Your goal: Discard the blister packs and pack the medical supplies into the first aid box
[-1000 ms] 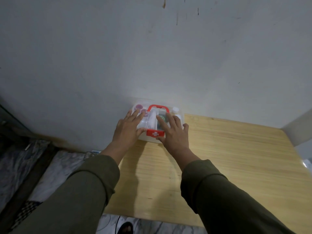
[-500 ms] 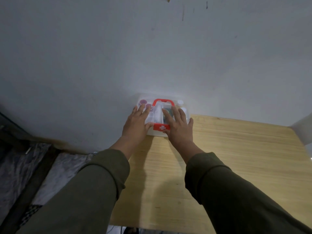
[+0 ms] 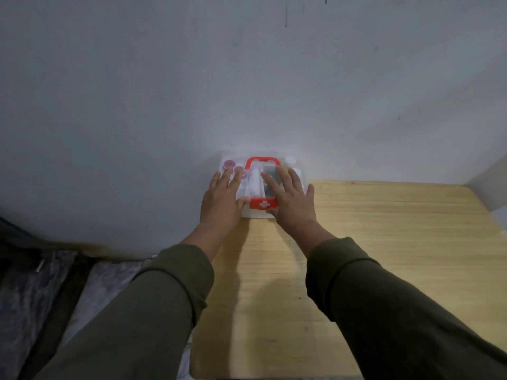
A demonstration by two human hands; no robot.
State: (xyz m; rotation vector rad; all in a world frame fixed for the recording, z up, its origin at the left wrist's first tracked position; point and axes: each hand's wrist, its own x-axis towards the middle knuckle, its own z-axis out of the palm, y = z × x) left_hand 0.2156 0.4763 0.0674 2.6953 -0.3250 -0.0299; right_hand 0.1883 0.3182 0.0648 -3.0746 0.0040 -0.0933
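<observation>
Plastic and see-through, the first aid box sits at the far left corner of the wooden table, pushed against the grey wall, with its red handle lying flat on the lid and a red latch with a white cross facing the person. Through the lid, purple-capped containers and pale supplies show dimly, though the glare makes the rest of the contents hard to name. The left hand lies flat and unclenched on the lid's left part, thumb by the latch; the right hand lies flat and spread on the right part, fingers reaching toward the handle. Neither hand grips anything. No blister packs are in view on the table, so packing seems finished and the closing press is likely the step in hand. To do it well, both palms should bear down evenly near the front edge while a thumb snaps the latch home, keeping the box braced against the wall so it cannot slide.
</observation>
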